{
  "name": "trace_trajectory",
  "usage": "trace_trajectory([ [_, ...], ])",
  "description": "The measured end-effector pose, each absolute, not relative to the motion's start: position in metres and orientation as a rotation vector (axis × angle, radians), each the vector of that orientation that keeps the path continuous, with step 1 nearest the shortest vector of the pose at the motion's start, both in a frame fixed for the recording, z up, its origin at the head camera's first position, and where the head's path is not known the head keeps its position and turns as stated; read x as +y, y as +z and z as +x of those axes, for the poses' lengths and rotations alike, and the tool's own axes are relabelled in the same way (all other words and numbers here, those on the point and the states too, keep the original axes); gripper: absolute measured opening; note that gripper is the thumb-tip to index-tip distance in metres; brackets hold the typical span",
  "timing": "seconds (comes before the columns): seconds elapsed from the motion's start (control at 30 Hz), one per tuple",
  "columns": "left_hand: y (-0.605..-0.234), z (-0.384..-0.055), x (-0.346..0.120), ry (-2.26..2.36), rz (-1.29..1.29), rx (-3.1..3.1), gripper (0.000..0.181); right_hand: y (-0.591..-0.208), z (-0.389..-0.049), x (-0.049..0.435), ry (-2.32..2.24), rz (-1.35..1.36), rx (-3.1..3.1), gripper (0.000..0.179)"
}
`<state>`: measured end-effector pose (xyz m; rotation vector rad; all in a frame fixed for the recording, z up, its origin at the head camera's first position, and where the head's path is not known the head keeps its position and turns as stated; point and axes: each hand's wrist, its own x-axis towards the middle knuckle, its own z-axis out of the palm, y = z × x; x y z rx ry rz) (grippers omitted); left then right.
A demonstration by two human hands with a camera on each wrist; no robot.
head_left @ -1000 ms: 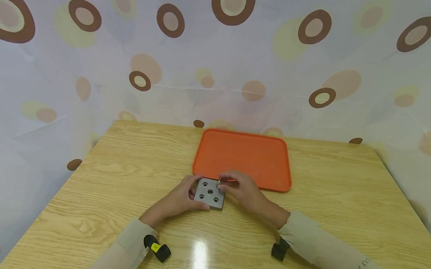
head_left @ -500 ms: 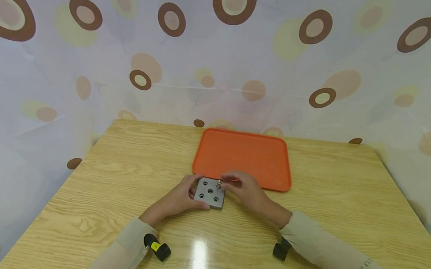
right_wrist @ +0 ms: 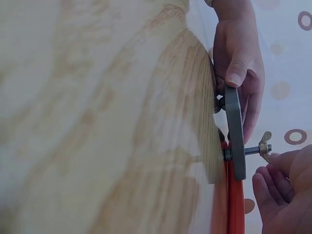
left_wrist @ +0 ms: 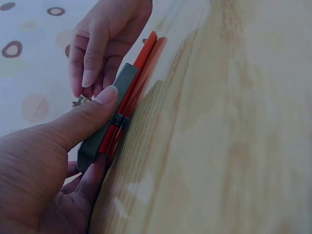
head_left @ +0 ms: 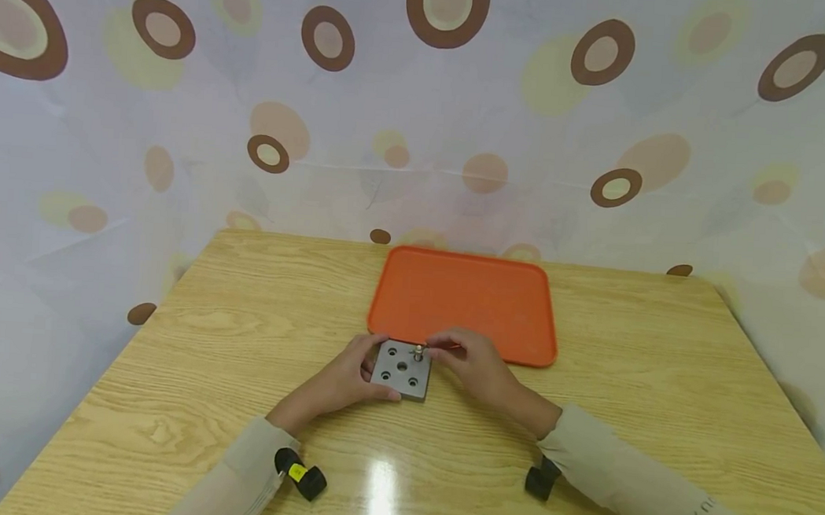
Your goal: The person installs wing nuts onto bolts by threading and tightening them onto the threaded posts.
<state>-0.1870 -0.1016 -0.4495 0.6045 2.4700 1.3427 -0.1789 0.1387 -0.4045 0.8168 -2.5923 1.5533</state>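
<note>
The left hand (head_left: 344,375) is curled round the metal plate (head_left: 399,381), thumb on its near edge; the right hand (head_left: 472,371) has part-bent fingers at the wing nut (right_wrist: 264,146), one tip touching a wing, though whether they pinch it cannot be told. The nut sits high on a bolt (right_wrist: 251,150) rising from the plate's far right corner. Short, level fingertip turns with the plate held steady should keep the thread from binding. The plate is on the table (head_left: 276,281), just in front of the orange tray (head_left: 463,300). Letters on the right sleeve (head_left: 653,493) seem to read "UAX"; the yellow label (head_left: 297,472) by the left wrist is illegible.
</note>
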Motion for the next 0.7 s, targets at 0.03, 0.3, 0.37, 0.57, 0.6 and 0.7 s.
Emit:
trace_trajectory([
  [0.03,-0.45,-0.187,-0.102,1.346,0.603,2.467,0.094,-0.404,-0.179,0.139,1.554,0.814,-2.59,0.017],
  [0.3,-0.452,-0.188,-0.102,1.368,0.596,2.452,0.091,-0.405,-0.179,0.14,1.531,0.837,-2.576,0.014],
  [0.37,-0.453,-0.188,-0.102,1.364,0.592,2.457,0.092,-0.406,-0.18,0.14,1.533,0.835,-2.588,0.014],
  [0.57,-0.45,-0.187,-0.102,1.351,0.603,2.47,0.094,-0.426,-0.19,0.142,1.529,0.848,-2.569,0.013],
  [0.6,-0.45,-0.187,-0.102,1.349,0.604,2.472,0.094,-0.43,-0.193,0.143,1.515,0.848,-2.567,0.013],
  [0.7,-0.45,-0.188,-0.102,1.346,0.609,2.474,0.094,-0.439,-0.198,0.143,1.487,0.842,-2.567,0.011],
])
